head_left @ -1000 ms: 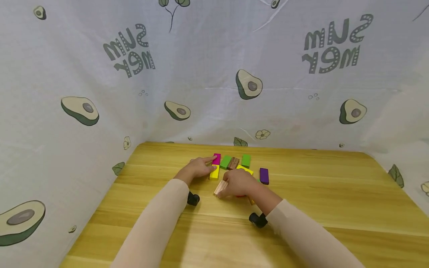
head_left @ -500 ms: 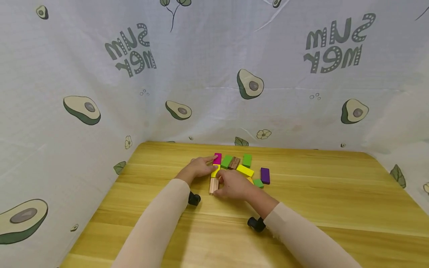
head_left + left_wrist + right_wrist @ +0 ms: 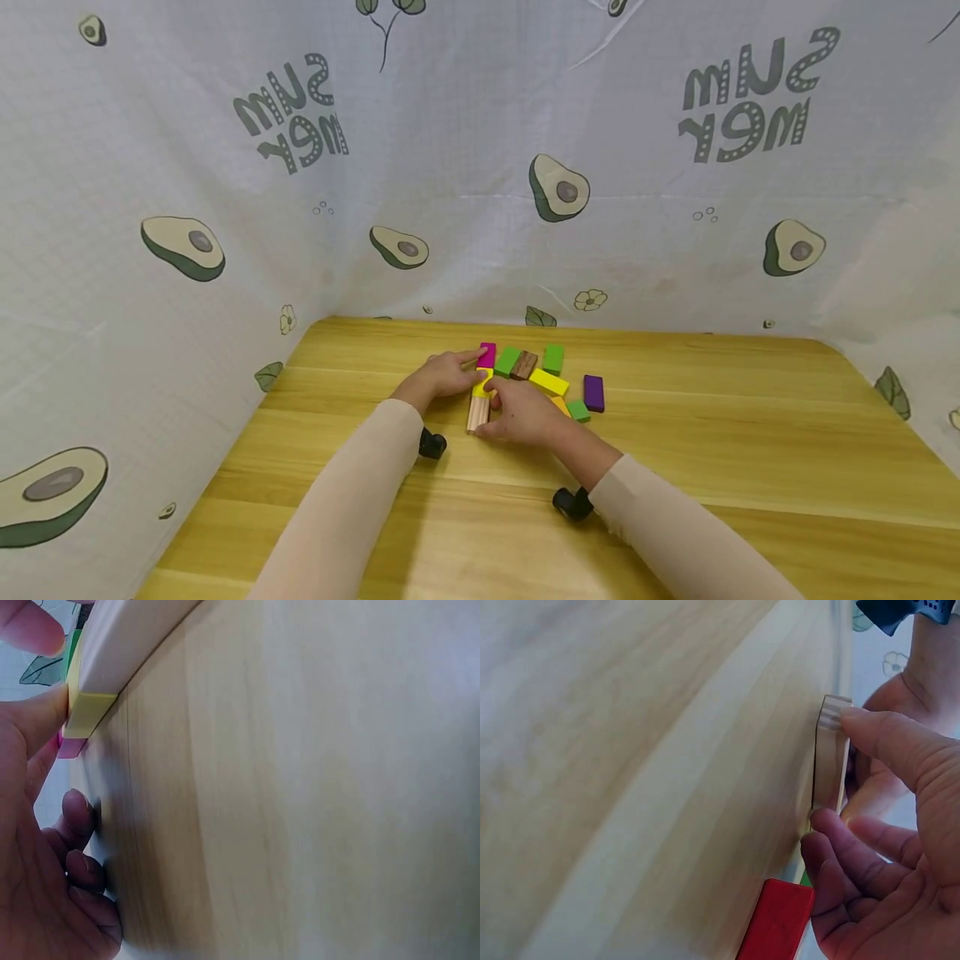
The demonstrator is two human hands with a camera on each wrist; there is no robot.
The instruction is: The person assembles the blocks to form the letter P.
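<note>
On the table, three wooden blocks form a row in the head view: a magenta block (image 3: 488,354), a yellow block (image 3: 480,390) and a pale natural-wood block (image 3: 478,412) nearest me. The left hand (image 3: 442,375) rests at the row's left side, index finger extended onto the magenta block and thumb against the yellow block (image 3: 90,712). Its other fingers curl loosely beside the table surface. My right hand (image 3: 527,414) grips the natural-wood block (image 3: 831,761), thumb on its near end and fingertips along its side. The right fingers partly cover the yellow block.
Right of the row lie a green block (image 3: 506,362), a brown block (image 3: 524,365), another green block (image 3: 553,359), a second yellow block (image 3: 549,383) and a purple block (image 3: 593,393). A red block (image 3: 778,919) sits below the right hand in the right wrist view.
The right hand has carried the natural-wood block left and straightened it, so it now lines up under the yellow block. The left hand has stayed put.
</note>
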